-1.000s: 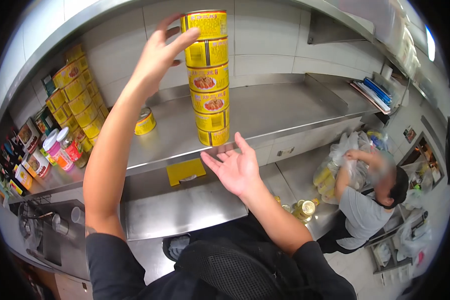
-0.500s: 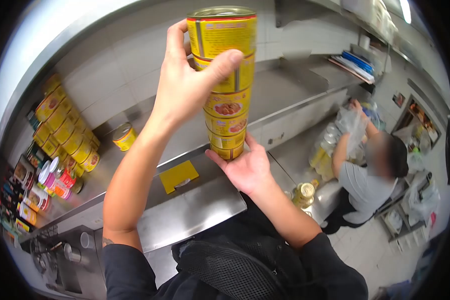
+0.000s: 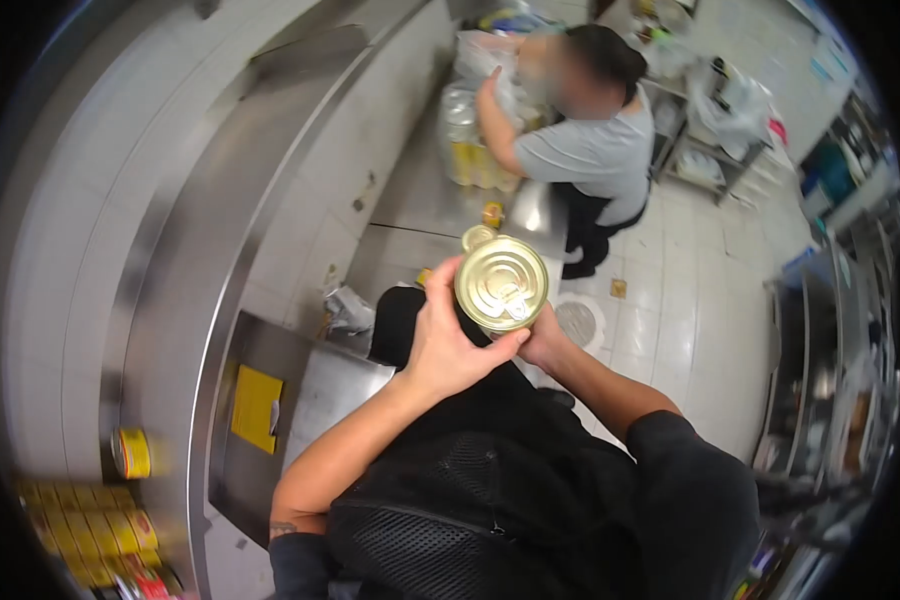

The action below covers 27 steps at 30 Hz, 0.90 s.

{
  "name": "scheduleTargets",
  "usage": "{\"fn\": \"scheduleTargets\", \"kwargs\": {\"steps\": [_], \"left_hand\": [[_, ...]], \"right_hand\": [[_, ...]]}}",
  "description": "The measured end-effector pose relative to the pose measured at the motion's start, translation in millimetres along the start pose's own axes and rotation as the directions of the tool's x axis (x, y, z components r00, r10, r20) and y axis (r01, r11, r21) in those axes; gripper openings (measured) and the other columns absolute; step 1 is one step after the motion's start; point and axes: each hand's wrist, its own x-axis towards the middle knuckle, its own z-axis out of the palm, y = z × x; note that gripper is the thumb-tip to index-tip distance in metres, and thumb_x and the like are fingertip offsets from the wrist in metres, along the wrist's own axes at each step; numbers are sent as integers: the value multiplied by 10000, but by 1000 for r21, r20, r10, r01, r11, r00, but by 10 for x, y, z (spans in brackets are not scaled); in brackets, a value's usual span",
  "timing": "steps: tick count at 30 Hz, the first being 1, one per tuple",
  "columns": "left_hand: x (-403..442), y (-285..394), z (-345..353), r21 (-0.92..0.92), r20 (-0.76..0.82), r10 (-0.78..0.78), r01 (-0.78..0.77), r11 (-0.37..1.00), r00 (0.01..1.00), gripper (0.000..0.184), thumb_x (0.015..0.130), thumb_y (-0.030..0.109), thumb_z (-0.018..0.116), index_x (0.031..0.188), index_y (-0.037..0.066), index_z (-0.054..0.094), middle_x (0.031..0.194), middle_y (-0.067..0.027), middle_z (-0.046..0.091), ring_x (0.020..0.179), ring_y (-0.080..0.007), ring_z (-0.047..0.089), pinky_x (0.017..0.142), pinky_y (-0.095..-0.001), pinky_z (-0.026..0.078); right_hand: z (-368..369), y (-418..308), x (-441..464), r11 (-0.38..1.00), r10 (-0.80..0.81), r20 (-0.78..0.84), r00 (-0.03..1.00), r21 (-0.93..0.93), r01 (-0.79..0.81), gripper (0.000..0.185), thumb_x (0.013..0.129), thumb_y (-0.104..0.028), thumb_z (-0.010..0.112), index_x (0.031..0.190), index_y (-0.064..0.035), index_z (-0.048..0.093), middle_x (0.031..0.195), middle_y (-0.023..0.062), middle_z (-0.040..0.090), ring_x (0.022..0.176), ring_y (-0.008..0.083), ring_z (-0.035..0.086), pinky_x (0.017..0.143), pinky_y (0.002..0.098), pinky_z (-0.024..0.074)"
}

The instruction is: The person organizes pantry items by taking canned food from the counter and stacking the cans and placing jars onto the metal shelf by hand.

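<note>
A stack of yellow tin cans is in my hands, viewed almost straight down, so the gold pull-tab lid (image 3: 501, 284) of the top can hides most of those below. My left hand (image 3: 448, 338) wraps the near left side of the stack, its thumb along the front edge. On the other side, my right hand (image 3: 543, 336) is against the stack, lower down; its fingers are mostly hidden behind the can. Just beyond the lid, a smaller gold can top (image 3: 479, 238) and a yellow can (image 3: 492, 213) show.
On the steel shelf (image 3: 185, 270) at left stand a single yellow can (image 3: 133, 453) and stacked yellow cans (image 3: 100, 530). A yellow card (image 3: 258, 408) lies below the shelf edge. Ahead, a person in a grey shirt (image 3: 590, 155) handles plastic-wrapped bottles (image 3: 475, 150). Metal racks (image 3: 820, 380) line the right.
My view has turned right, away from the stacked cans. The held stack has come lower and its lid now faces me. Both hands stay on it.
</note>
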Motion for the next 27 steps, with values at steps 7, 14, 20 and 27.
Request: {"fn": "scheduleTargets", "kwargs": {"steps": [7, 14, 20, 27], "left_hand": [[-79, -374, 755, 129, 422, 138, -209, 969, 896, 897, 780, 202, 878, 1544, 78, 425, 1491, -278, 461, 1331, -454, 548, 1087, -471, 503], [-344, -735, 1031, 215, 724, -95, -93, 972, 683, 708, 817, 197, 839, 1448, 117, 528, 1520, -256, 416, 1264, -490, 569, 1064, -496, 508], [-460, -1092, 1111, 284, 757, -192, -50, 958, 624, 647, 811, 136, 827, 1366, 50, 507, 1451, -232, 458, 1187, -490, 595, 1015, -510, 519], [-441, -1340, 1137, 317, 736, -273, 40, 948, 620, 654, 786, 112, 842, 1335, 24, 499, 1385, -221, 481, 1159, -485, 607, 1000, -507, 527]], "right_hand": [[-801, -68, -475, 998, -66, -124, 990, -17, 64, 503, 1044, -491, 421, 1346, -147, 631, 1311, 75, 692, 1171, 268, 689, 1016, 477, 557], [-2686, 814, 465, 991, 133, -294, 946, 28, -131, 479, 992, -508, 442, 1272, -192, 668, 1217, 34, 722, 1033, 253, 703, 855, 522, 548], [-2824, 1182, 609, 987, 160, -445, 881, 66, -146, 381, 950, -504, 529, 1077, -176, 677, 983, 47, 729, 871, 253, 713, 709, 501, 562], [-2523, 1071, 632, 977, 176, -539, 824, -9, -215, 427, 928, -465, 579, 1182, -135, 674, 1056, 85, 731, 896, 273, 735, 750, 546, 594]]}}
